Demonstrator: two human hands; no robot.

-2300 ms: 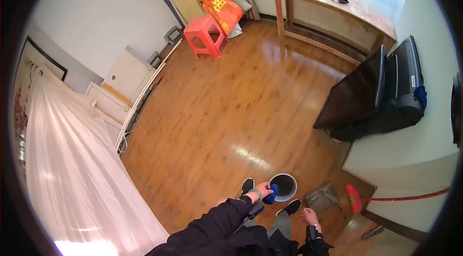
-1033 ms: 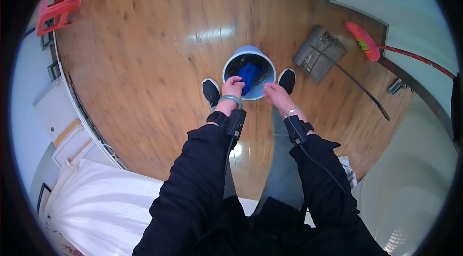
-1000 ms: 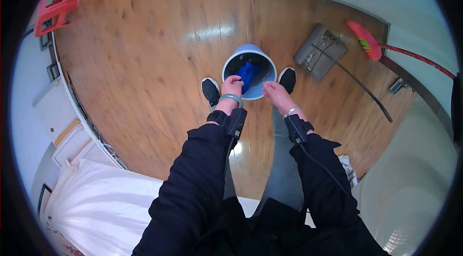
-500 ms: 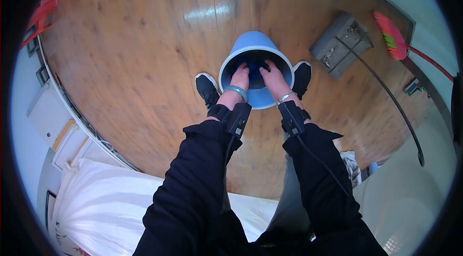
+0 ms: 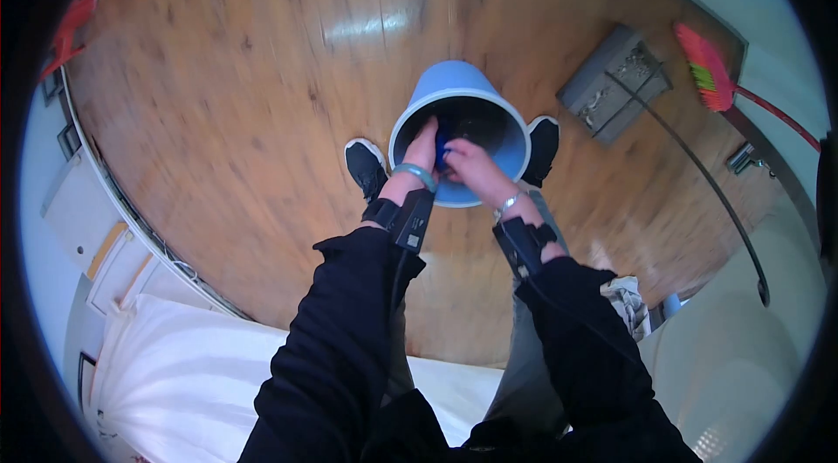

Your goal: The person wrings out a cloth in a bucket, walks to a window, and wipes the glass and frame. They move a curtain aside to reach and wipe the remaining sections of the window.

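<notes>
A light blue bucket (image 5: 453, 77) stands on the floor between my feet, its dark opening towards me. Inside its mouth, on the left, my left hand (image 5: 422, 145) is closed along a dark blue item (image 5: 443, 147), too small and dark to name. My right hand (image 5: 469, 164) meets the same item from the right, with its fingers bent against it. The fingertips of both hands are partly hidden, and the bucket's bottom is in shadow.
A grey dustpan (image 5: 616, 83) with debris and a long dark handle lies at the right. Beside it is a pink and green broom (image 5: 705, 68). White cloth (image 5: 192, 358) spreads at the lower left; a red object (image 5: 70, 34) is at the upper left.
My hands have come closer together and the right one has moved left and turned inward. The blue item now shows between them. The bucket's mouth appears slightly further left and more open to view.
</notes>
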